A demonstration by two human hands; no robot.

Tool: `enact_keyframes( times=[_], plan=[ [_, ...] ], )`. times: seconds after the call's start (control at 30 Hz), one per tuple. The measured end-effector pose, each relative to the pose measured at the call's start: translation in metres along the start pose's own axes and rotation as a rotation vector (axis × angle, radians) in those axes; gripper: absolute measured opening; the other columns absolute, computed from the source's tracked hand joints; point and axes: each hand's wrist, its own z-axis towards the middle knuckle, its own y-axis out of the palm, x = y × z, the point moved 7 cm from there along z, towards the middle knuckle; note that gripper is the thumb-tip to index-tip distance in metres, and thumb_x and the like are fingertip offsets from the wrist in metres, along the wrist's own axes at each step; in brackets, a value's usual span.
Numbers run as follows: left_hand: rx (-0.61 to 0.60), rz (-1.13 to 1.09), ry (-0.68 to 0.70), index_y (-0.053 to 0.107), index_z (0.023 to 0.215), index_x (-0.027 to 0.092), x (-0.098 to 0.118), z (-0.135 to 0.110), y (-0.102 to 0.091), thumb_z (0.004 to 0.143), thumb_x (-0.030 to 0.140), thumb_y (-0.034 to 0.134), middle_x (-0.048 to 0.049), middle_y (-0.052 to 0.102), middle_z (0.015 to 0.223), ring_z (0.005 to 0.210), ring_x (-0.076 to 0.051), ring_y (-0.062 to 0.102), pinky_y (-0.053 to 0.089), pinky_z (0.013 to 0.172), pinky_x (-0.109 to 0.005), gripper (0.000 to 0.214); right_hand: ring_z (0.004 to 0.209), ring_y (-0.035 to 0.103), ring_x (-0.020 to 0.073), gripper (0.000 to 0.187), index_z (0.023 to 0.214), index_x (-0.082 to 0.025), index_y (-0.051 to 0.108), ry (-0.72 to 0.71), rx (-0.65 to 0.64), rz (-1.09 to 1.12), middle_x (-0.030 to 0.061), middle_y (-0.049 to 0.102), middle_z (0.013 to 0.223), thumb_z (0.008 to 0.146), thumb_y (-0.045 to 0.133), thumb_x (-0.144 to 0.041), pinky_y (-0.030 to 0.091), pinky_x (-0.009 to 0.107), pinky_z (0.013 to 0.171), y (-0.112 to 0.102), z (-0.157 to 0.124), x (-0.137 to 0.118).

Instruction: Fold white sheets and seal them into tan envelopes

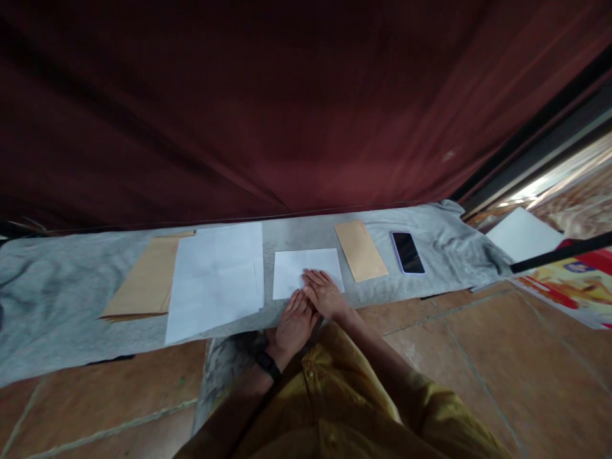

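Observation:
A small white sheet of paper (291, 271), seemingly folded, lies flat in front of me on a grey cloth (296, 231). My right hand (323, 293) rests flat on its near right part, fingers stretched out. Against it, at the paper's near edge, my left hand (295, 319) lies palm down with its fingers extended; a dark band circles that wrist. Neither hand grips anything that shows. Just right of the paper is a brown envelope (361, 251). Larger white sheets (217, 277) lie to the left, partly over a stack of brown envelopes (143, 280).
A phone (408, 252) in a light purple case lies right of the single envelope. Behind the cloth-covered surface hangs a dark red curtain (287, 127). A dark bar (559, 252) and a colourful printed box (574, 280) are at the right, above the tiled floor (459, 357).

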Motion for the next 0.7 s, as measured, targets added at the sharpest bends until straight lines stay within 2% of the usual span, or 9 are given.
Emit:
enact_keyframes(
  times=[0.13, 0.27, 0.43, 0.6, 0.7],
  plan=[
    [0.005, 0.041, -0.001, 0.054, 0.14, 0.006, -0.003, -0.006, -0.002, 0.1, 0.034, 0.046, -0.0185, 0.055, 0.148, 0.144, -0.027, 0.044, 0.032, 0.123, -0.047, 0.049, 0.147, 0.038, 0.0251, 0.048, 0.148, -0.016, 0.05, 0.005, -0.022, -0.11, 0.0087, 0.044, 0.158, 0.106, 0.039, -0.036, 0.028, 0.046, 0.123, 0.011, 0.009, 0.009],
    [0.024, 0.048, -0.004, 0.047, 0.147, 0.01, -0.005, -0.009, -0.007, 0.101, 0.037, 0.046, -0.0137, 0.048, 0.155, 0.147, -0.025, 0.039, 0.03, 0.124, -0.046, 0.053, 0.148, 0.036, 0.0261, 0.049, 0.152, -0.017, 0.045, 0.077, 0.02, -0.196, 0.008, 0.041, 0.159, 0.105, 0.041, -0.034, 0.027, 0.047, 0.122, 0.004, 0.01, 0.031],
    [0.036, 0.051, -0.006, 0.046, 0.149, 0.012, -0.006, -0.009, -0.008, 0.101, 0.036, 0.045, -0.0125, 0.047, 0.155, 0.147, -0.025, 0.039, 0.032, 0.123, -0.046, 0.053, 0.145, 0.038, 0.0325, 0.059, 0.151, -0.004, 0.041, 0.262, 0.131, -0.239, 0.0186, 0.04, 0.158, 0.102, 0.047, -0.036, 0.031, 0.047, 0.119, -0.014, 0.006, 0.057],
    [0.068, 0.027, -0.079, 0.044, 0.15, 0.012, -0.013, -0.005, -0.007, 0.102, 0.033, 0.04, -0.0135, 0.05, 0.154, 0.145, -0.024, 0.043, 0.038, 0.119, -0.044, 0.052, 0.129, 0.053, 0.0327, 0.055, 0.147, -0.001, 0.043, 0.455, 0.178, -0.191, 0.0246, 0.055, 0.143, 0.096, 0.048, -0.023, 0.041, 0.044, 0.108, -0.02, 0.002, 0.065],
    [0.074, 0.022, -0.126, 0.042, 0.151, 0.012, -0.014, -0.004, -0.006, 0.103, 0.032, 0.038, -0.0138, 0.05, 0.153, 0.143, -0.025, 0.045, 0.039, 0.118, -0.046, 0.053, 0.116, 0.061, 0.0304, 0.053, 0.141, -0.001, 0.048, 0.573, 0.205, -0.142, 0.0232, 0.066, 0.124, 0.093, 0.052, -0.023, 0.046, 0.039, 0.1, -0.025, 0.003, 0.07]
  ],
)
